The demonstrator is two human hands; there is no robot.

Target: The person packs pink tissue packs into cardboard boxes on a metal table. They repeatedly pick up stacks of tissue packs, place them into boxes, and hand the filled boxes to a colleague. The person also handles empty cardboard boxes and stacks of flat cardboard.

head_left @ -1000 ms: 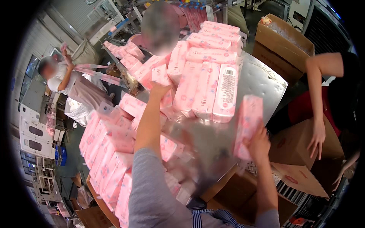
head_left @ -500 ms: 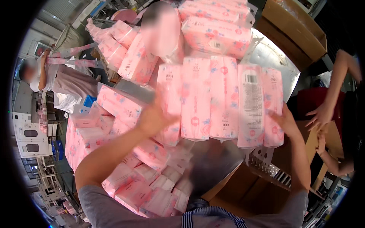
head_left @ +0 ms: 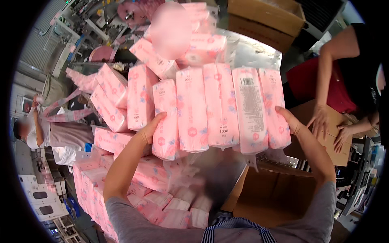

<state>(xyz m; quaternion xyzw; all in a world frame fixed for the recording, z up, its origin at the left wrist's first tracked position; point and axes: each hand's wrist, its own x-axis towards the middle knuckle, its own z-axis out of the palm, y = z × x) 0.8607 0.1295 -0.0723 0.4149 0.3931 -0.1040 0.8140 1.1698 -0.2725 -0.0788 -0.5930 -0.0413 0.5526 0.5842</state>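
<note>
Several pink, flower-printed tissue packs [head_left: 221,107] stand side by side in a row, pressed together between my two hands. My left hand [head_left: 150,128] grips the outer side of the leftmost pack, its thumb on the front. At the other end, my right hand [head_left: 288,119] clasps the rightmost pack, thumb likewise in front. One pack in the row [head_left: 250,109] shows a barcode and a printed panel. The fingers behind the packs are hidden. Below the row's right part is an open cardboard box [head_left: 279,190].
More pink packs [head_left: 142,95] lie heaped at the left and behind. A metal tabletop [head_left: 259,52] shows at the back, with another carton [head_left: 265,20] beyond. On the right, another person's hands [head_left: 320,119] rest on a cardboard box [head_left: 338,152]. A second person [head_left: 60,129] stands far left.
My left hand has settled against the row's left end, and the packs are squeezed closer together. The view has shifted. The person on the right has brought both hands down onto a box.
</note>
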